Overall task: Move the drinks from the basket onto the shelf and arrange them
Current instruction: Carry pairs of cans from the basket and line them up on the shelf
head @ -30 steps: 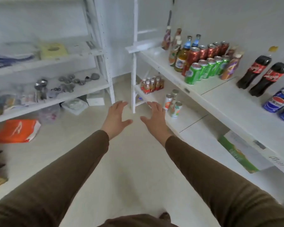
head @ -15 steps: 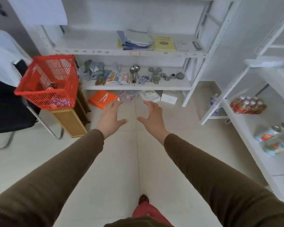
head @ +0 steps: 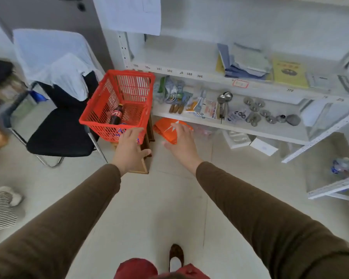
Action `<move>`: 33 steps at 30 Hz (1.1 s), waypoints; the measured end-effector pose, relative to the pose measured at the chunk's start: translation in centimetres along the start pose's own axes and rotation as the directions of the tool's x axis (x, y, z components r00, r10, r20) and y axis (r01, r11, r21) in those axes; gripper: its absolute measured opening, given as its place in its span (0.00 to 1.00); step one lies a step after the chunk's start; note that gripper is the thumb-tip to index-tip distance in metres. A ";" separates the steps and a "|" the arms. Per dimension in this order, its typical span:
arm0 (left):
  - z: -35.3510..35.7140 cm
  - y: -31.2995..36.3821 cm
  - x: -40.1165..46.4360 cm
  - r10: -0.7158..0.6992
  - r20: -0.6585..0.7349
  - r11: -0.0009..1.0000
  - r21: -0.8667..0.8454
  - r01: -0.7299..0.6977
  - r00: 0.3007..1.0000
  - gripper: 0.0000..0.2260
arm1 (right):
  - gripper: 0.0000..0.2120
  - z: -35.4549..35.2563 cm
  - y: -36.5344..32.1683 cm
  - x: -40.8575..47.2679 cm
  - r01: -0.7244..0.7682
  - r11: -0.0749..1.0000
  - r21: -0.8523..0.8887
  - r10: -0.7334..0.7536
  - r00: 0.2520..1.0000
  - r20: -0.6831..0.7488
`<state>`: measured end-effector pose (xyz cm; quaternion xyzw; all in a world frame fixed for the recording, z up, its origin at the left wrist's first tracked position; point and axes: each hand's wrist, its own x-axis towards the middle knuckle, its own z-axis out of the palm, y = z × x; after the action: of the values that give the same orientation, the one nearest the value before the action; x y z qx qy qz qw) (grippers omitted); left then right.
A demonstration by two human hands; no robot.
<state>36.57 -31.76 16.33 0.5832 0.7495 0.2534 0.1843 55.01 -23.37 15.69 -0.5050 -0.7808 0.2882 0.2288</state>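
A red plastic basket (head: 101, 98) stands on a small wooden stand, left of centre. Inside it lies a dark cola bottle (head: 116, 115) with a red label, and a blue-and-red can shows through the basket's front wall, partly hidden. My left hand (head: 130, 147) is stretched out, fingers apart and empty, just in front of the basket's near right corner. My right hand (head: 180, 139) is also held out with nothing in it, to the right of the basket, over an orange package. The drinks shelf is out of view.
A white shelf unit (head: 240, 125) ahead holds papers, spoons, metal lids and packets. An orange package (head: 165, 127) and white boxes lie on the floor under it. A black chair (head: 58, 137) draped with white cloth stands left of the basket. Another rack's corner (head: 334, 187) juts in at right.
My view has swung left, away from the drinks shelf, and closer to the basket. Both hands stay outstretched and empty; the left one now reaches the basket's corner.
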 end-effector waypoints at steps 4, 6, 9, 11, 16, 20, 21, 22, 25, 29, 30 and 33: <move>-2.7 -4.2 4.9 -0.054 -0.005 0.998 -0.014 0.054 0.999 0.34 | 0.32 4.4 -2.5 6.7 0.024 1.000 0.009 -0.024 0.998 0.052; -3.9 -6.9 7.8 -0.070 0.005 0.997 -0.032 0.070 0.998 0.34 | 0.32 6.8 -3.6 10.1 0.006 1.000 0.005 -0.006 0.998 0.064; -5.6 -11.6 12.1 -0.062 0.015 0.997 -0.052 0.062 0.998 0.33 | 0.32 10.4 -5.2 14.9 -0.004 1.000 0.014 0.003 0.997 0.073; -6.5 -14.3 14.6 -0.074 0.022 0.994 -0.074 0.076 0.997 0.32 | 0.33 12.4 -6.2 17.4 -0.026 0.999 0.026 0.024 0.996 0.088; -8.3 -20.9 21.0 -0.113 0.099 0.991 -0.064 0.119 0.989 0.32 | 0.33 17.9 -9.0 23.0 -0.106 0.992 0.063 0.097 0.986 0.138; -7.9 -24.0 25.5 -0.116 0.164 0.991 -0.053 0.127 0.980 0.32 | 0.33 21.0 -9.1 26.8 -0.173 0.983 0.053 0.158 0.964 0.216; -7.6 -24.7 26.4 -0.125 0.181 0.989 -0.053 0.137 0.976 0.32 | 0.34 21.7 -8.9 27.7 -0.185 0.982 0.044 0.170 0.958 0.230; -7.2 -25.4 27.4 -0.137 0.202 0.987 -0.052 0.150 0.970 0.33 | 0.34 22.4 -8.6 28.7 -0.195 0.980 0.037 0.181 0.953 0.242; -5.7 -27.4 29.9 -0.173 0.263 0.981 -0.039 0.190 0.949 0.34 | 0.35 24.2 -7.2 31.5 -0.230 0.973 0.018 0.213 0.928 0.307; -3.2 -29.4 32.6 -0.207 0.333 0.977 0.013 0.215 0.920 0.35 | 0.37 26.8 -4.5 34.4 -0.286 0.957 -0.045 0.278 0.863 0.421; -2.6 -29.9 33.0 -0.210 0.357 0.976 0.031 0.213 0.910 0.35 | 0.37 27.5 -3.8 34.8 -0.294 0.953 -0.069 0.292 0.843 0.452; -0.9 -31.1 34.2 -0.226 0.419 0.974 0.079 0.212 0.879 0.35 | 0.37 29.6 -2.0 35.5 -0.304 0.941 -0.151 0.337 0.779 0.529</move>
<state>3.22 -4.79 -0.79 0.5387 0.7560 0.0862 0.3617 20.82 2.14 -2.22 -0.5330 -0.7238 0.4325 -0.0711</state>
